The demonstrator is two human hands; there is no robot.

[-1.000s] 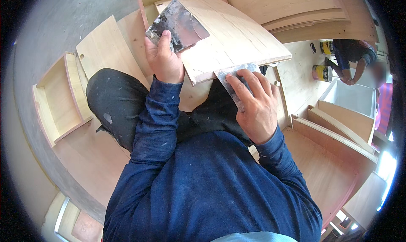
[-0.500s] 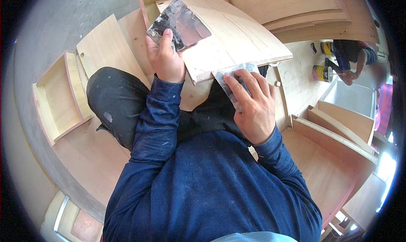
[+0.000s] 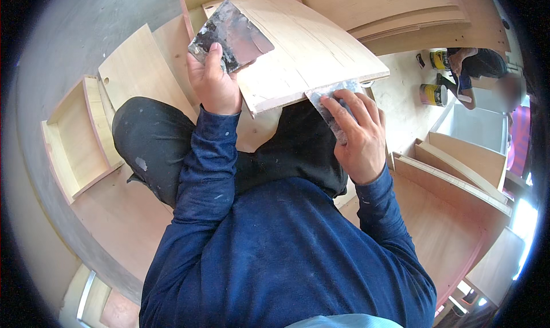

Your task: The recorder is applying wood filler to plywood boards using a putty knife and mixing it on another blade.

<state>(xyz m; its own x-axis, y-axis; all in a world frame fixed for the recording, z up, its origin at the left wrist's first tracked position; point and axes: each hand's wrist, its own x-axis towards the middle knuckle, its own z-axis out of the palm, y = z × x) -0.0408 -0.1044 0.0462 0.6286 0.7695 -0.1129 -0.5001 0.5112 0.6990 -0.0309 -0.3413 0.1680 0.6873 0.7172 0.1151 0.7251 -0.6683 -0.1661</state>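
The left hand (image 3: pixel 215 81) grips a wide metal scraper (image 3: pixel 232 36) flat on the far left part of a wooden board (image 3: pixel 309 47). The right hand (image 3: pixel 355 133) holds a smaller scraper (image 3: pixel 329 99) at the board's near right corner. The board rests over the person's lap.

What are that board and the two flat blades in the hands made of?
The board looks like pale unfinished plywood: visible grain and a raw edge. The left hand's wide blade looks like dull grey metal, smeared with residue. The right hand's smaller blade seems similar, though partly hidden.
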